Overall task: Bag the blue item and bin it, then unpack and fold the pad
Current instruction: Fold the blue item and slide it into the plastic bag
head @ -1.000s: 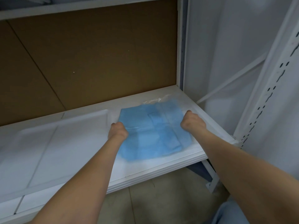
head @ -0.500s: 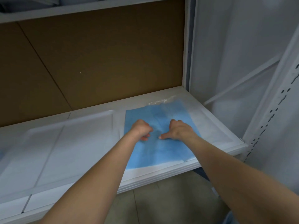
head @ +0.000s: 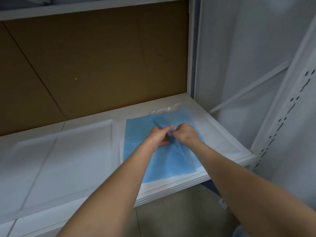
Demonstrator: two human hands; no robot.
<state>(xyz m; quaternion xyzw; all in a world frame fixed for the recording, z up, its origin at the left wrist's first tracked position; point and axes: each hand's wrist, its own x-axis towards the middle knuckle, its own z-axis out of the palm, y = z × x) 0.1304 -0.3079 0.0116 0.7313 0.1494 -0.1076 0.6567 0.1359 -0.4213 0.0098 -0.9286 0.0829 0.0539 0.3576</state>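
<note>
- Shelf (head: 171, 187): white, front lip nearest; bears all items below.
- Blue pad (head: 172, 165): flat on the shelf's right half, near edge just short of the lip.
- Left hand (head: 158, 136): on the pad's middle, thumb and curled fingers pinching a raised crease.
- Right hand (head: 185, 135): just beside the left, fingers curled, pinching the same crease.
- Clear plastic wrapper (head: 164, 109): at the pad's far edge.
- Brown back panel (head: 102, 57): behind.

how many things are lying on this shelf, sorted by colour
blue sheet: 1
white pad: 2
clear plastic bag: 1
total: 4
</note>
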